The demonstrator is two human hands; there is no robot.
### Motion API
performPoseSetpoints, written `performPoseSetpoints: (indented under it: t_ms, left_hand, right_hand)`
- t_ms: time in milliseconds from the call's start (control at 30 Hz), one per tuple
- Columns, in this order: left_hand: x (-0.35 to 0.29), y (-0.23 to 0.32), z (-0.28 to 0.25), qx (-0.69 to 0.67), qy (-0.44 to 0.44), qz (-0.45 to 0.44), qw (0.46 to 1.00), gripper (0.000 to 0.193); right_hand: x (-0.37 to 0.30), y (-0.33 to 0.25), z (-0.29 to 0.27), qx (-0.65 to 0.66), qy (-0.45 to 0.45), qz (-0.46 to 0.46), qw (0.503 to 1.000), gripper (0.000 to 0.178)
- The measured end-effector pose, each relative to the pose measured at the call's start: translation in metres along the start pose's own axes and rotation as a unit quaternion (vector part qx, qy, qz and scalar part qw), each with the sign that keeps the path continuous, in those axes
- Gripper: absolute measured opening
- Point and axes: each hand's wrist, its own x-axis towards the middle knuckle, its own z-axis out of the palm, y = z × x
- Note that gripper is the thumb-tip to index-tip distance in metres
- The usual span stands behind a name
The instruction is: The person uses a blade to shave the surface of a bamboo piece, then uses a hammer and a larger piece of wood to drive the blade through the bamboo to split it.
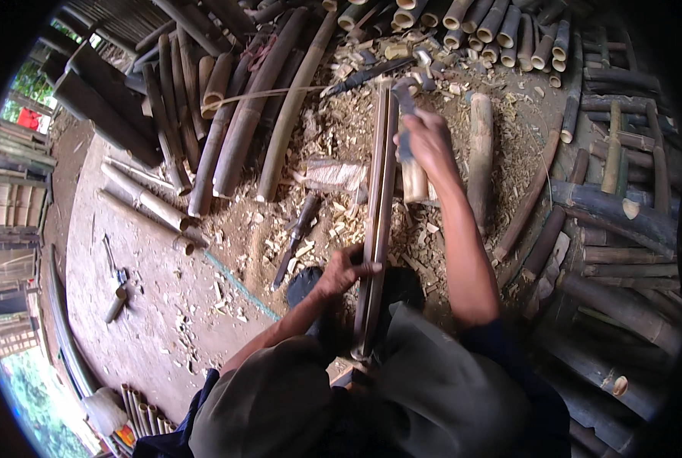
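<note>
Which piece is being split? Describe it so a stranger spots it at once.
Start at the chip-strewn floor before the seated person. The long split bamboo strip runs from their lap away from them, left hand gripping it, right hand at its far part. Unlike the round poles around it, it is flat and narrow.

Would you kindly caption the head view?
Left hand steadies a bamboo strip; right hand grips a blade amid shavings.

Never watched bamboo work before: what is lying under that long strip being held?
Under the bamboo strip lies a floor littered with pale shavings. The left hand grips the strip; the right hand holds a knife. The strip's lower end is hidden.
</note>
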Motion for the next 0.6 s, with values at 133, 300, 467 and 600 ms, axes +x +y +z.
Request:
performPoseSetpoints:
  t_ms: [133,300,467,600]
  left_hand:
    - [0.012,0.004,-0.005,-0.030,-0.026,-0.013,0.999,0.052]
    - [0.011,0.000,0.000,0.000,-0.004,-0.023,1.000,0.056]
    - [0.010,0.002,0.005,0.024,0.013,-0.020,0.999,0.055]
    - [0.011,0.004,0.008,0.052,0.017,-0.007,0.998,0.053]
  right_hand:
    - [-0.112,0.027,-0.012,0.101,-0.040,0.001,0.994,0.026]
    - [-0.187,0.065,-0.007,-0.030,-0.074,-0.018,0.997,0.025]
    - [-0.211,0.082,-0.006,-0.077,-0.097,0.008,0.992,0.024]
    - [-0.211,0.094,-0.006,-0.132,-0.098,-0.047,0.985,0.025]
